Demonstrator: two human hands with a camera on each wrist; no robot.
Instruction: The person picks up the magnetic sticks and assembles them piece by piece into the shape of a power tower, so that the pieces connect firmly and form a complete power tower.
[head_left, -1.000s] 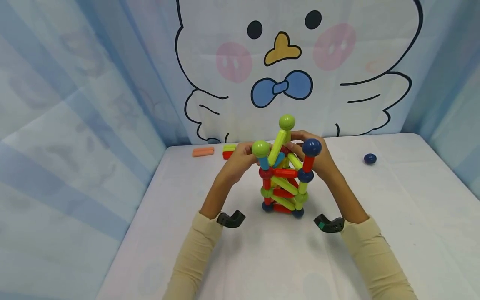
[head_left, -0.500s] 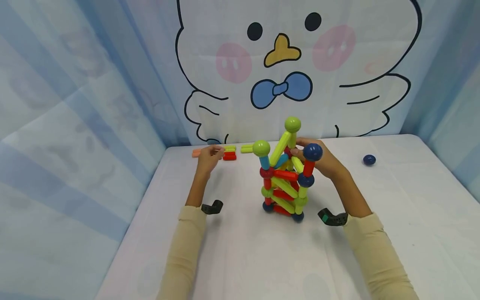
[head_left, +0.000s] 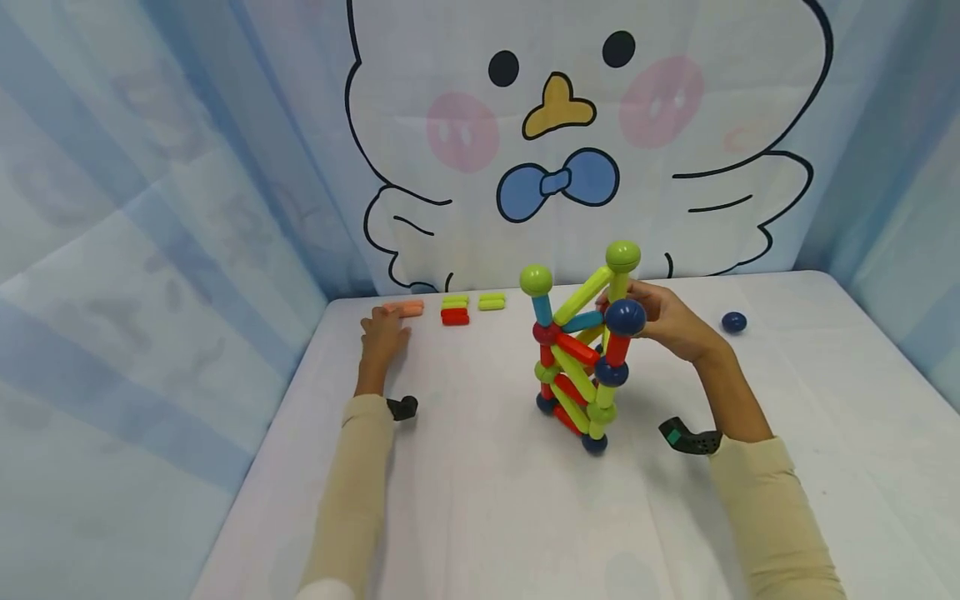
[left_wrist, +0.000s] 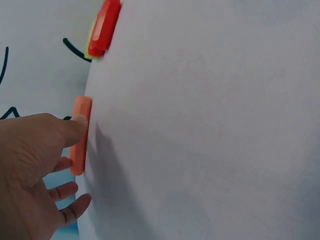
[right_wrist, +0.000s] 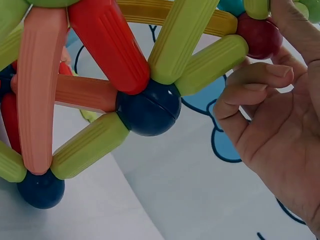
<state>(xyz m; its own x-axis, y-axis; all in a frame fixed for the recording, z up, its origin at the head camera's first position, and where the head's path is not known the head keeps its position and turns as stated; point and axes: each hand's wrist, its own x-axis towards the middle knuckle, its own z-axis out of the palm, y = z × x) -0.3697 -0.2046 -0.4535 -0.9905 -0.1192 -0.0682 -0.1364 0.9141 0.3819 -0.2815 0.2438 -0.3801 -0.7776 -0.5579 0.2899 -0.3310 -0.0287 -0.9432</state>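
Observation:
A tower of magnetic building sticks and balls (head_left: 577, 358) stands on the table, in green, red, blue and orange. My right hand (head_left: 671, 321) holds its far right side. In the right wrist view, that hand's fingers curl at a dark red ball (right_wrist: 259, 36) high on the tower; part of the grip is hidden. At the table's far left, my left hand (head_left: 382, 337) is at the orange sticks (head_left: 405, 308). In the left wrist view its thumb lies on an orange stick (left_wrist: 80, 150), the index finger hidden behind, the other fingers loosely bent.
Red sticks (head_left: 455, 317) and green sticks (head_left: 492, 302) lie in small groups along the table's back edge. A loose dark blue ball (head_left: 734, 322) sits at the back right. A printed curtain (head_left: 420, 150) hangs directly behind the white table (head_left: 480, 483).
My left hand has left the tower and moved left to the orange sticks. The tower has turned and its top has shifted right, with my right hand still on it.

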